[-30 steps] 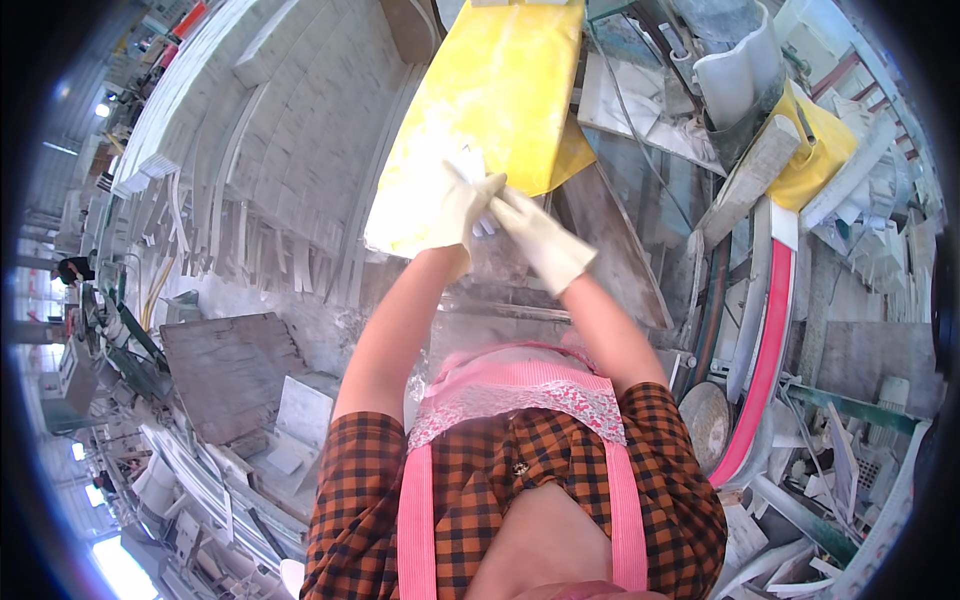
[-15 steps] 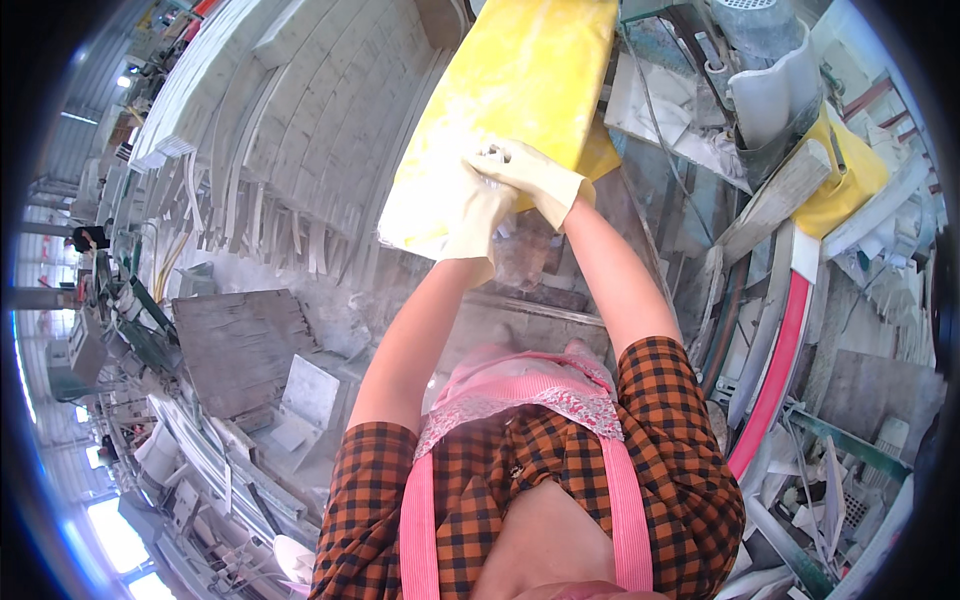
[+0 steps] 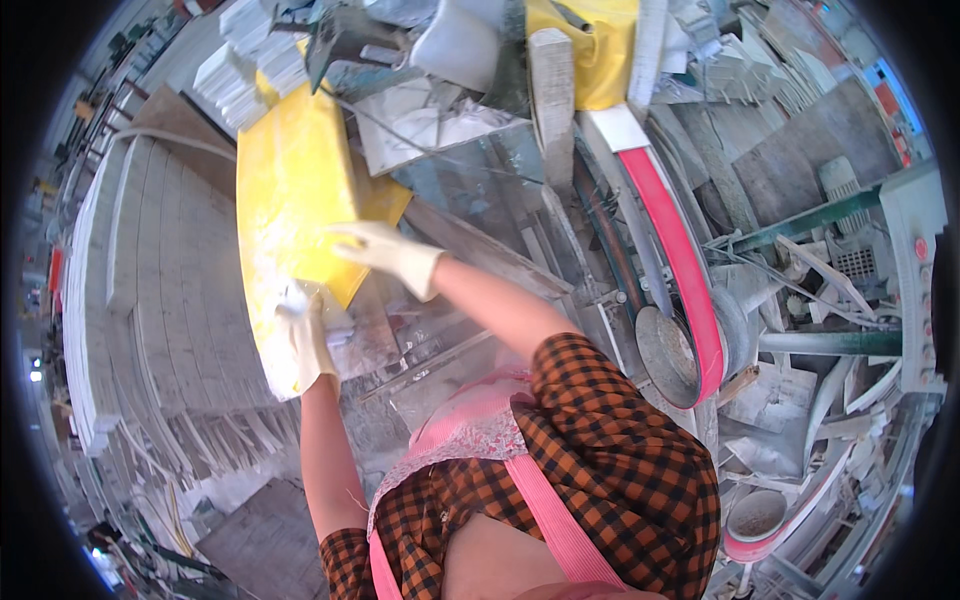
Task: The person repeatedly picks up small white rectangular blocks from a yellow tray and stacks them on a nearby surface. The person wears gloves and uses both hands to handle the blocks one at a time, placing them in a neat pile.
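Observation:
Both my hands wear cream rubber gloves. My left hand (image 3: 306, 340) is at the near end of a yellow plastic sheet (image 3: 295, 190), its fingers closed around something small and white that is too blurred and bright to name. My right hand (image 3: 385, 252) hovers by the sheet's right side, fingers stretched out and nothing in them. White dust or wet shine covers the near part of the sheet, which drapes over a long raised support.
Long stacked pale slats (image 3: 170, 270) stand left of the sheet. On the right, a red belt (image 3: 675, 270) runs over a dusty wheel (image 3: 667, 355). A wooden post (image 3: 553, 100) and a yellow cover (image 3: 590, 50) stand beyond. Broken white pieces (image 3: 780, 400) lie at the far right.
My view has swung to the right. My hands, together on the sheet before, have come apart: the right has opened and moved away from the left.

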{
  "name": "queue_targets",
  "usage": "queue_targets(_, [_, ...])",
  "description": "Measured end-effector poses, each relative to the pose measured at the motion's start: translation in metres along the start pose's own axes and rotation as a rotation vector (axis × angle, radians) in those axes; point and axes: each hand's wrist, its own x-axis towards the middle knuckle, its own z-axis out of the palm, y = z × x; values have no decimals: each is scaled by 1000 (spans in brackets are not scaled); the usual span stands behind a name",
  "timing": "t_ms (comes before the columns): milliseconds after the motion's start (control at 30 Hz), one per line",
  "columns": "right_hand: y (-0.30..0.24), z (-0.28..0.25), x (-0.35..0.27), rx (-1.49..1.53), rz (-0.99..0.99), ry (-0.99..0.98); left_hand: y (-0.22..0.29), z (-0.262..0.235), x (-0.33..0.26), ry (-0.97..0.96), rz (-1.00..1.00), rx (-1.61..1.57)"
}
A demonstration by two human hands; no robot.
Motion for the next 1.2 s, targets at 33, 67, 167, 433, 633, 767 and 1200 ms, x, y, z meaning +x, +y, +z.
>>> queue_targets(33, [9, -35, -14, -9, 98, 62, -1, -1, 1, 19, -1, 118])
queue_targets(67, [19, -74, -31, -82, 25, 174, -1, -1, 2, -3, 1, 104])
queue_targets(167, [41, -194, -79, -270, 66, 541, 4, -4, 0, -53, 26, 4])
queue_targets(433, [60, -397, -147, -1432, 308, 863, 35, -10, -24, -119, -79, -141])
queue_targets(633, [83, -425, -118, -1395, 490, 921, 37, -5, -26, -57, -145, -190])
queue_targets(767, [83, -428, -102, -1348, 532, 957, 35, -3, -26, -36, -163, -183])
queue_targets(1200, [49, -430, -106, -1170, 713, 878, 32, -3, -28, -10, -150, -236])
